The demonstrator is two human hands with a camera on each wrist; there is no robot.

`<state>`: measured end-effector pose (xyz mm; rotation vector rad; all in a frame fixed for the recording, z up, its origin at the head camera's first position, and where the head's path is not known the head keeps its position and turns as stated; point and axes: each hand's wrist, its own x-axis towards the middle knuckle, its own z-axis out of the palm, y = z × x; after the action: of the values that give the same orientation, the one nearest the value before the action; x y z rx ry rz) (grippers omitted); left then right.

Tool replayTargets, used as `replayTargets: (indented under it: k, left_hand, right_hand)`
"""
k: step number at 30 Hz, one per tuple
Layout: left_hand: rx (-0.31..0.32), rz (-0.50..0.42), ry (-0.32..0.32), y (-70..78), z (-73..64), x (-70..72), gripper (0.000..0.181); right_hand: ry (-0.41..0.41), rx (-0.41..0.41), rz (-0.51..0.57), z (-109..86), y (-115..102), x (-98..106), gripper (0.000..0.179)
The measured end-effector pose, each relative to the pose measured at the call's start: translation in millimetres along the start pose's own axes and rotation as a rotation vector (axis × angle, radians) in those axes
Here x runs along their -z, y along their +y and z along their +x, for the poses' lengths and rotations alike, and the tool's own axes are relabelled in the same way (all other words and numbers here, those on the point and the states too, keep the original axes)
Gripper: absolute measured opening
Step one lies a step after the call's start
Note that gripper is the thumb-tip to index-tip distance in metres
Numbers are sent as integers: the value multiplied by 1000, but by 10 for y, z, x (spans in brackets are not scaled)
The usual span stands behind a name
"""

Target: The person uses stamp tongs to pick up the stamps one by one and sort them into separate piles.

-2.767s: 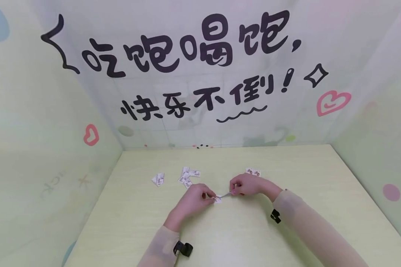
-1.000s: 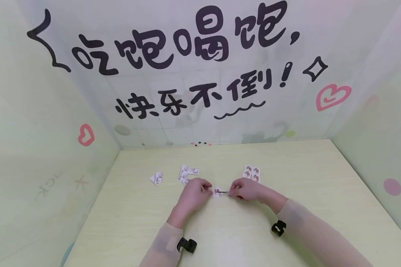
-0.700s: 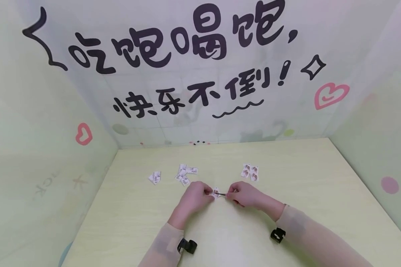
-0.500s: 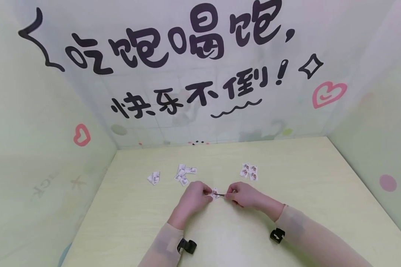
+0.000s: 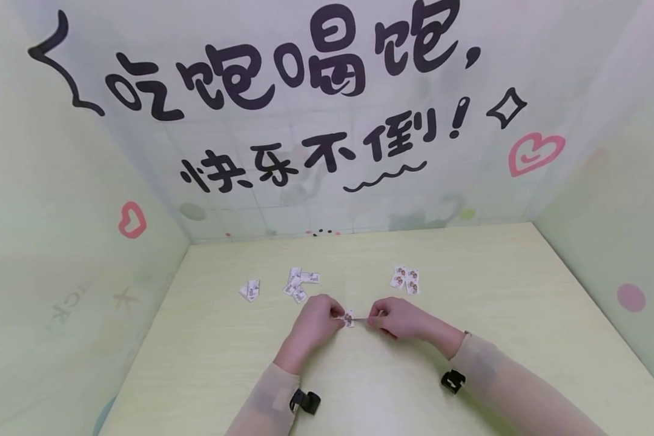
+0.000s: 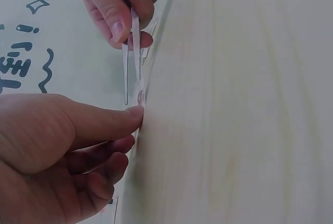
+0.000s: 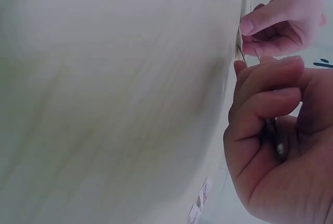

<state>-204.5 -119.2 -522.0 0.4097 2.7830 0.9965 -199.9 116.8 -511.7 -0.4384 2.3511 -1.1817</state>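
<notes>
Head view: I see the left hand pinching a small printed card between both hands; the right hand grips tweezers, and if these slip, they may tear it.

Soft, even light fills the head view, bright on the bench, with a pale sheen in its near middle and a faint shadow beside the right sleeve. Wide-angle stretch slants the side walls; print on the small cards is too fine to read. Both wrist views look dimmer, greyer and hazy, though the tweezers show pale in the left one.
</notes>
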Motion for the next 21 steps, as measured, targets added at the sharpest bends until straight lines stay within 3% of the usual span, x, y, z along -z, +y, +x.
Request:
replayTargets:
  k: [15, 21]
  left_hand:
    - [20, -43, -7, 11, -20, 31, 10]
    - [29, -53, -11, 34, -43, 30, 12]
  right_hand:
    - [44, 33, -79, -4, -18, -27, 14]
    - [38, 28, -59, -7, -5, -27, 15]
